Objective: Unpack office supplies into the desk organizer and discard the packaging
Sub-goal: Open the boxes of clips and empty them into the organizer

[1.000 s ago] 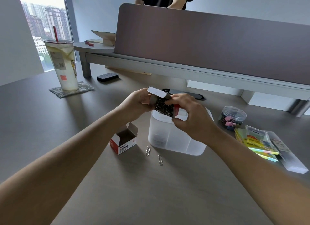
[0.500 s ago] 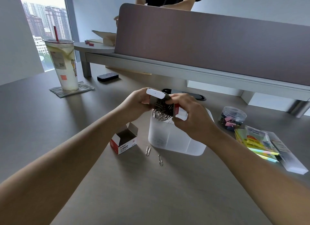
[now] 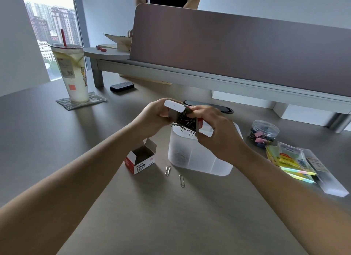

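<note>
Paper clips [image 3: 185, 124] now farther out of tipped box [image 3: 199, 123], over organizer [image 3: 199, 159].

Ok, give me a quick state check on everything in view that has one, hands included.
Left hand: gripping the held box.
Right hand: gripping the held box.
Held box: open, tipped, clips spilling.
Organizer: upright, clips in left compartment.
Second box: open on desk, looks empty.
Two loose clips: lying on desk.
Binder clip jar: lid on.
Drink cup: upright, sealed, straw in.
</note>
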A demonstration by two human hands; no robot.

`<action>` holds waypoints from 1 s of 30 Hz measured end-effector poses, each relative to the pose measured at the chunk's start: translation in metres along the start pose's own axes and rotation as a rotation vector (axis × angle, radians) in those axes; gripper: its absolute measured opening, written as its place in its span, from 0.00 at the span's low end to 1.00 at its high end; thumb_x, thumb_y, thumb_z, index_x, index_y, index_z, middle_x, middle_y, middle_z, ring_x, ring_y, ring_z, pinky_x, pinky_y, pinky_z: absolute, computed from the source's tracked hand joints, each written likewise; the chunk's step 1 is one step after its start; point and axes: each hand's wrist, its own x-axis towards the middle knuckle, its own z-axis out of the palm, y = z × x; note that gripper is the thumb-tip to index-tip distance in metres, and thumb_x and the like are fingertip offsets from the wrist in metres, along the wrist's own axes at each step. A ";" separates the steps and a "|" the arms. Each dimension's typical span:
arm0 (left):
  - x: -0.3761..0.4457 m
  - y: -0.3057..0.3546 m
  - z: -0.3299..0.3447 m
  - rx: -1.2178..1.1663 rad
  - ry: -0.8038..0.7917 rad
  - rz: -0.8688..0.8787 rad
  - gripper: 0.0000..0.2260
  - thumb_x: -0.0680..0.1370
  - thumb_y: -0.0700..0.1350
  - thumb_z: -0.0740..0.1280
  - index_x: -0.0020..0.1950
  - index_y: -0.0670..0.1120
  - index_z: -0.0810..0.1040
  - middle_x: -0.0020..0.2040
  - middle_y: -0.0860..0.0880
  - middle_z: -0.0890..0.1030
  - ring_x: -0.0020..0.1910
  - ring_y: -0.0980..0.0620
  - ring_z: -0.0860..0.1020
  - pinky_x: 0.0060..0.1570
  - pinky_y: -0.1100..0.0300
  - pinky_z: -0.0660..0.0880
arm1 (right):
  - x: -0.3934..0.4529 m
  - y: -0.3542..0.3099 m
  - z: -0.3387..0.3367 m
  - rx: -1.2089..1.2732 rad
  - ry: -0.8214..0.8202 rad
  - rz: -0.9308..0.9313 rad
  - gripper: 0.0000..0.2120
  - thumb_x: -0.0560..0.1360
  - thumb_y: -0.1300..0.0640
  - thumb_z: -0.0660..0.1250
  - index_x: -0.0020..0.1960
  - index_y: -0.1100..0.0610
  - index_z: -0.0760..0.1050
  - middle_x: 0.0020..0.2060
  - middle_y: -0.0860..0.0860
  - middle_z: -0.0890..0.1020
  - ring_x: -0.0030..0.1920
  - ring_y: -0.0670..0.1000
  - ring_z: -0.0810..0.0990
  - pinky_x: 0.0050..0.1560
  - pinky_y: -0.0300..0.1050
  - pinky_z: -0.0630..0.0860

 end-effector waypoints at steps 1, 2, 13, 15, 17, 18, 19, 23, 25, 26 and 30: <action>0.000 0.000 0.000 -0.001 0.007 0.002 0.21 0.68 0.23 0.62 0.59 0.36 0.72 0.51 0.44 0.75 0.46 0.52 0.75 0.45 0.70 0.74 | 0.000 0.000 0.000 -0.001 0.000 0.000 0.22 0.66 0.72 0.66 0.58 0.59 0.73 0.62 0.54 0.75 0.64 0.54 0.70 0.62 0.37 0.63; 0.000 0.001 0.000 -0.006 0.013 0.004 0.21 0.68 0.23 0.63 0.59 0.37 0.72 0.52 0.44 0.75 0.48 0.50 0.75 0.48 0.67 0.75 | 0.000 0.000 0.000 0.000 0.000 -0.001 0.22 0.66 0.72 0.66 0.58 0.59 0.73 0.62 0.53 0.75 0.64 0.54 0.70 0.62 0.37 0.63; -0.003 0.004 -0.002 -0.027 0.012 0.006 0.21 0.69 0.24 0.63 0.60 0.36 0.72 0.52 0.43 0.75 0.51 0.46 0.74 0.48 0.61 0.75 | 0.001 -0.001 0.001 -0.010 -0.009 0.002 0.23 0.66 0.71 0.66 0.59 0.58 0.73 0.63 0.53 0.74 0.65 0.53 0.69 0.62 0.36 0.62; -0.003 0.004 -0.002 -0.014 -0.002 0.007 0.22 0.68 0.24 0.63 0.61 0.36 0.71 0.52 0.43 0.75 0.52 0.46 0.74 0.48 0.61 0.75 | 0.001 -0.001 0.000 -0.020 -0.011 0.003 0.23 0.67 0.71 0.66 0.60 0.58 0.72 0.63 0.53 0.74 0.65 0.53 0.68 0.61 0.35 0.62; -0.003 0.003 -0.003 0.001 -0.013 0.011 0.22 0.68 0.24 0.64 0.61 0.37 0.71 0.52 0.43 0.75 0.51 0.46 0.74 0.45 0.66 0.76 | 0.001 0.000 0.001 -0.031 -0.012 0.006 0.23 0.67 0.70 0.66 0.60 0.58 0.72 0.63 0.53 0.74 0.65 0.53 0.68 0.62 0.36 0.61; -0.002 0.003 -0.003 0.005 -0.016 0.008 0.22 0.68 0.24 0.64 0.61 0.37 0.71 0.51 0.43 0.75 0.51 0.47 0.74 0.44 0.67 0.76 | 0.001 0.000 0.000 -0.032 -0.011 0.006 0.22 0.67 0.70 0.66 0.60 0.58 0.72 0.63 0.53 0.74 0.65 0.53 0.69 0.62 0.36 0.61; -0.002 0.003 -0.003 0.002 -0.019 0.005 0.23 0.68 0.24 0.64 0.61 0.38 0.72 0.51 0.44 0.75 0.51 0.47 0.74 0.44 0.67 0.77 | 0.001 0.000 0.001 -0.028 -0.009 0.005 0.22 0.67 0.70 0.66 0.60 0.59 0.72 0.62 0.54 0.74 0.65 0.53 0.69 0.62 0.37 0.62; -0.002 0.001 -0.001 -0.004 -0.022 -0.006 0.23 0.68 0.25 0.64 0.61 0.39 0.72 0.51 0.45 0.75 0.50 0.48 0.74 0.44 0.67 0.76 | -0.001 0.001 0.000 -0.011 0.005 -0.001 0.21 0.66 0.71 0.66 0.58 0.60 0.73 0.61 0.54 0.75 0.63 0.54 0.70 0.62 0.39 0.64; -0.002 0.000 0.000 0.014 -0.021 0.006 0.23 0.68 0.25 0.64 0.60 0.39 0.72 0.52 0.45 0.75 0.51 0.49 0.74 0.45 0.68 0.74 | -0.002 0.001 0.000 -0.011 0.009 0.002 0.20 0.66 0.71 0.66 0.57 0.60 0.73 0.60 0.55 0.75 0.63 0.54 0.70 0.62 0.40 0.64; -0.002 0.000 0.000 0.025 -0.021 0.016 0.22 0.68 0.25 0.64 0.60 0.39 0.72 0.52 0.45 0.75 0.50 0.49 0.74 0.46 0.69 0.74 | -0.002 0.002 0.000 -0.009 0.009 0.007 0.20 0.66 0.71 0.66 0.57 0.60 0.73 0.60 0.55 0.75 0.63 0.54 0.70 0.62 0.40 0.64; -0.004 0.002 0.002 0.007 -0.023 0.034 0.22 0.68 0.23 0.63 0.60 0.37 0.72 0.51 0.46 0.75 0.44 0.58 0.75 0.42 0.74 0.73 | -0.004 0.001 -0.002 0.016 0.016 0.003 0.21 0.66 0.71 0.65 0.57 0.59 0.73 0.60 0.54 0.76 0.63 0.54 0.71 0.62 0.42 0.66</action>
